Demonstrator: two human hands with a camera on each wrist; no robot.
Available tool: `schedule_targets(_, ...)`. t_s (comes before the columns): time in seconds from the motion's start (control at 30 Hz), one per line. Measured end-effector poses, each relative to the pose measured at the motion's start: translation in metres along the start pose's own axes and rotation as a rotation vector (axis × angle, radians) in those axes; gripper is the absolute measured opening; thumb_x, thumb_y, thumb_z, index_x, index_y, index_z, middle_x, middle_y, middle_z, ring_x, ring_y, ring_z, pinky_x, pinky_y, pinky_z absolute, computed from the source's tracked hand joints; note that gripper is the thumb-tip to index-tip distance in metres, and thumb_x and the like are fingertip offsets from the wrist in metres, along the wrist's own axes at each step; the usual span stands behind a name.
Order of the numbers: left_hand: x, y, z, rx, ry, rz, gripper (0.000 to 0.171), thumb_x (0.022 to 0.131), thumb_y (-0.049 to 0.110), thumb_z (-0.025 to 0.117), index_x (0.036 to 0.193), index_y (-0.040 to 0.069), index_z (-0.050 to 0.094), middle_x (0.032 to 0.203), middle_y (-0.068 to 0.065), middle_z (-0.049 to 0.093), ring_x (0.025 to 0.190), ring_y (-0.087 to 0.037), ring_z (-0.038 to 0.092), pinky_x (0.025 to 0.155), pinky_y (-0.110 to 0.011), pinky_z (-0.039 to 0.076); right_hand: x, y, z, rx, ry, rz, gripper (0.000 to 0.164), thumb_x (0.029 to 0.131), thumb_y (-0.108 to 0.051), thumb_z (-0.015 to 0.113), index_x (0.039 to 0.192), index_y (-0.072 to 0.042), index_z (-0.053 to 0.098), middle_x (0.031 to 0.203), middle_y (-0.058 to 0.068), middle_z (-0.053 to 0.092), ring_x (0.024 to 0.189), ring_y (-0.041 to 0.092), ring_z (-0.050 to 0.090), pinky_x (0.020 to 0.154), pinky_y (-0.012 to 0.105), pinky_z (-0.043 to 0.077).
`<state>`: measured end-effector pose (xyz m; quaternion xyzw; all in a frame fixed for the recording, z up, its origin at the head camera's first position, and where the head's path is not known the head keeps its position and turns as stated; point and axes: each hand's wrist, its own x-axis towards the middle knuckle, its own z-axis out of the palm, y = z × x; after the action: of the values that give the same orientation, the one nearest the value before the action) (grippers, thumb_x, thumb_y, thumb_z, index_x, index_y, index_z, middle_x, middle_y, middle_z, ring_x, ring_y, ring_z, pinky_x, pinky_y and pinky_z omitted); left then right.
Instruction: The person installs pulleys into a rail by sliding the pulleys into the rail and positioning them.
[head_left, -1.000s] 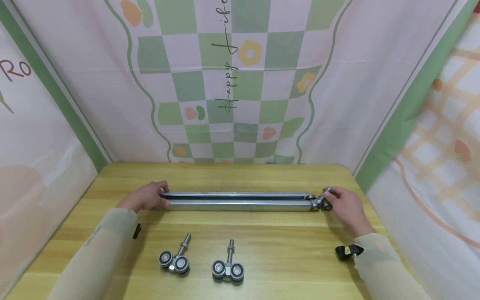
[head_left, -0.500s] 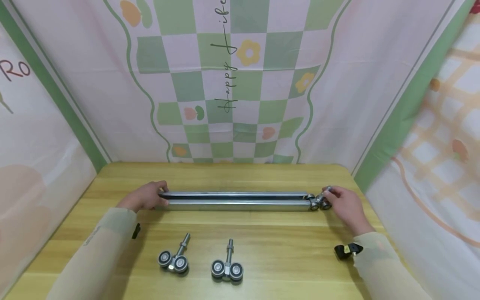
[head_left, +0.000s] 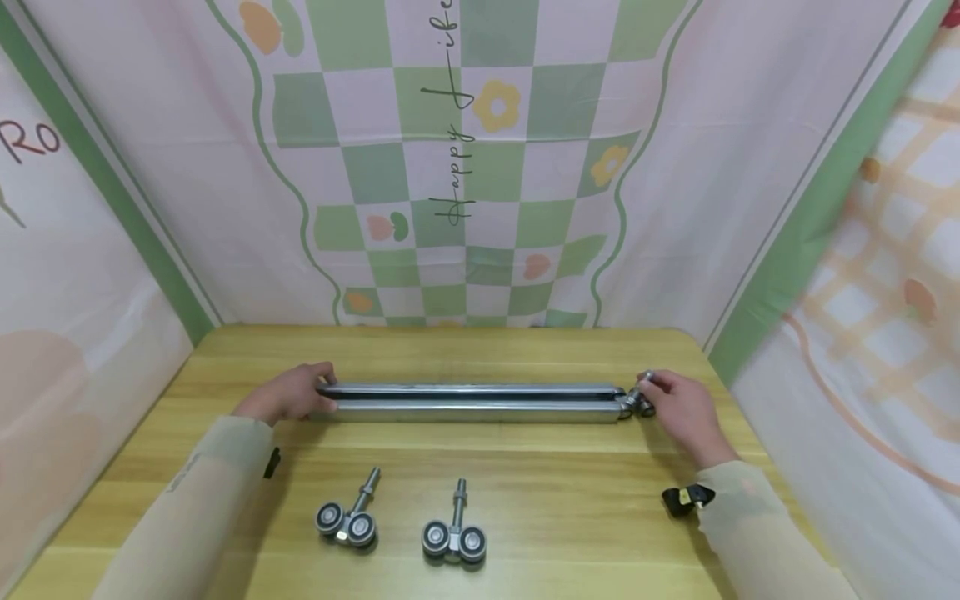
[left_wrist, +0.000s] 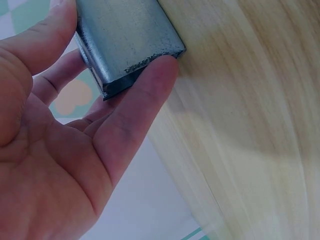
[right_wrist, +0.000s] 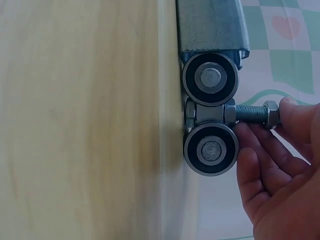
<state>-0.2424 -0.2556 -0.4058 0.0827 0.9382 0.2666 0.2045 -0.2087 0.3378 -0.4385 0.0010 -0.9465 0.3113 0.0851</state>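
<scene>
A long metal track rail [head_left: 480,413] lies across the table with its slot facing up. My left hand [head_left: 288,393] grips its left end, thumb on the near side; in the left wrist view one finger lies against the cut end [left_wrist: 150,62]. At the right end, my right hand [head_left: 686,412] pinches the threaded bolt [right_wrist: 252,114] of a roller trolley [right_wrist: 209,114]. One pair of its wheels sits right at the rail's mouth, while the other pair is outside. The bolt sticks up out of the slot line.
Two similar roller trolleys lie on the table [head_left: 570,500] in front of the rail: one at the left [head_left: 347,527] with its bolt slanting right, another in the middle [head_left: 454,540] with its bolt pointing away. A patterned cloth [head_left: 495,175] hangs behind the table.
My right hand has moved slightly left with the roller trolley, whose leading wheels are now partly hidden in the rail's end. The left hand and the rail have stayed put.
</scene>
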Motion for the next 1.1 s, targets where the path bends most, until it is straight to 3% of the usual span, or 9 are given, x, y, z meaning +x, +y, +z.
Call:
schedule_targets(0.23, 0.001, 0.000, 0.001, 0.028, 0.013, -0.025, 0.034, 0.090, 0.019, 0.074, 0.117, 0.009, 0.056, 0.099, -0.010, 0.061, 0.073, -0.023, 0.055, 0.064, -0.036, 0.049, 0.002, -0.004, -0.001, 0.008, -0.001, 0.008, 0.037, 0.104, -0.034, 0.052, 0.118, -0.004, 0.069, 0.110, 0.018, 0.068, 0.093, 0.034, 0.058, 0.078, 0.050, 0.044)
schedule_targets(0.73, 0.003, -0.003, 0.002, -0.002, 0.014, -0.023, 0.034, 0.090, 0.018, 0.075, 0.118, 0.009, 0.056, 0.101, -0.010, 0.061, 0.073, -0.025, 0.055, 0.064, -0.036, 0.050, 0.003, -0.006, 0.008, 0.035, -0.001, -0.025, 0.035, 0.103, -0.035, 0.055, 0.111, -0.006, 0.071, 0.110, 0.017, 0.070, 0.097, 0.035, 0.061, 0.082, 0.051, 0.044)
schedule_targets(1.1, 0.003, -0.002, 0.002, 0.010, 0.025, -0.025, 0.035, 0.089, 0.018, 0.075, 0.117, 0.009, 0.057, 0.102, -0.011, 0.062, 0.075, -0.024, 0.055, 0.065, -0.036, 0.050, 0.002, -0.016, 0.011, 0.057, -0.044, 0.005, 0.041, 0.103, -0.038, 0.055, 0.118, -0.004, 0.070, 0.115, 0.019, 0.067, 0.103, 0.037, 0.059, 0.084, 0.053, 0.045)
